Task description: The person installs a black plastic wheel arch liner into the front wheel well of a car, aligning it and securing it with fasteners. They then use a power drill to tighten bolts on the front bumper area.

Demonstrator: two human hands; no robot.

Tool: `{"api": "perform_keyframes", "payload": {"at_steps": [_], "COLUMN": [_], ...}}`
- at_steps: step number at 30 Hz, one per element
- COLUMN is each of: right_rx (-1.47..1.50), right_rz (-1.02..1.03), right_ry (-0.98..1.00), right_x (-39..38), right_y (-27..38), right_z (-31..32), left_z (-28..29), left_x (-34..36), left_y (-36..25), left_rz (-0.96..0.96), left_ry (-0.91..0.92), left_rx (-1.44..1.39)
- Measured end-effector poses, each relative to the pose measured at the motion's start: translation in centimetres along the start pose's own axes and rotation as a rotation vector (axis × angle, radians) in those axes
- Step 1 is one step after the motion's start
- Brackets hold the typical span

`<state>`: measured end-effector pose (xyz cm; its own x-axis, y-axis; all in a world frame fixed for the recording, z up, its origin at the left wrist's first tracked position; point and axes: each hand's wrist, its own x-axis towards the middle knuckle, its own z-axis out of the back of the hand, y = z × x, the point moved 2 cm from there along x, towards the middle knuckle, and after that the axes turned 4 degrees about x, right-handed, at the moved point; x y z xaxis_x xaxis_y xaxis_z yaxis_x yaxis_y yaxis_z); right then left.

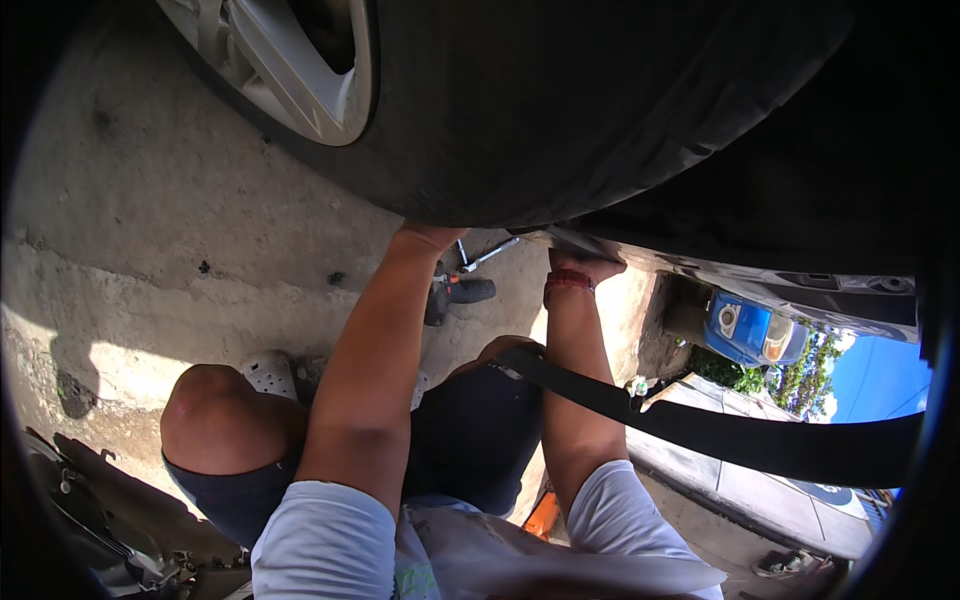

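No packages or screens are showing. At the right edge, a large blue panel [880,375], perhaps a sign, is standing beyond the trees, its face too blurred to read. Nothing else here is carrying a label that can be told.

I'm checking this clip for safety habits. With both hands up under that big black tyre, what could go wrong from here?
1. Both the left hand and the right hand reach under the black rubber tyre on its silver alloy wheel, fingers hidden; if it drops or rolls, they may get pinched.
2. The black power tool and chrome wrench lie on the concrete ground by the bare knee, easy to kneel on.
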<state>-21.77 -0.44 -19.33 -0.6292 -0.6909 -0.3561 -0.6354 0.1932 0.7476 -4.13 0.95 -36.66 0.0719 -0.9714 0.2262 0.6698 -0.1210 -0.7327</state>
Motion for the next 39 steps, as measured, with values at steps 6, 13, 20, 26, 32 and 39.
{"api": "perform_keyframes", "payload": {"at_steps": [6, 13, 20, 26, 32, 39], "right_rx": [-0.012, 0.064, 0.027, -0.005, -0.022, -0.019], "right_rz": [-0.001, -0.023, -0.021, -0.018, -0.009, -0.028], "right_ry": [-0.009, -0.058, -0.001, 0.003, -0.017, 0.01], "right_x": [0.3, -0.1, -0.3, -1.2, -1.5, -1.4], "right_y": [0.1, 0.2, 0.2, 0.2, 0.1, 0.2], "right_z": [0.3, 0.2, -0.3, -0.9, -1.1, -1.3], "left_z": [1.4, 2.0, 1.9, 1.3, -1.0, 0.4], "left_x": [0.4, 0.2, 0.5, 0.2, 0.1, 0.8], "left_y": [0.1, -0.1, 0.4, 0.4, 1.1, 0.6], "left_rz": [0.312, 0.303, 0.227, 0.039, -0.028, 0.033], "left_ry": [0.12, 0.081, 0.115, -0.107, -0.218, -0.069], "left_rx": [-0.594, -0.762, -0.645, -0.157, -0.1, -0.052]}}
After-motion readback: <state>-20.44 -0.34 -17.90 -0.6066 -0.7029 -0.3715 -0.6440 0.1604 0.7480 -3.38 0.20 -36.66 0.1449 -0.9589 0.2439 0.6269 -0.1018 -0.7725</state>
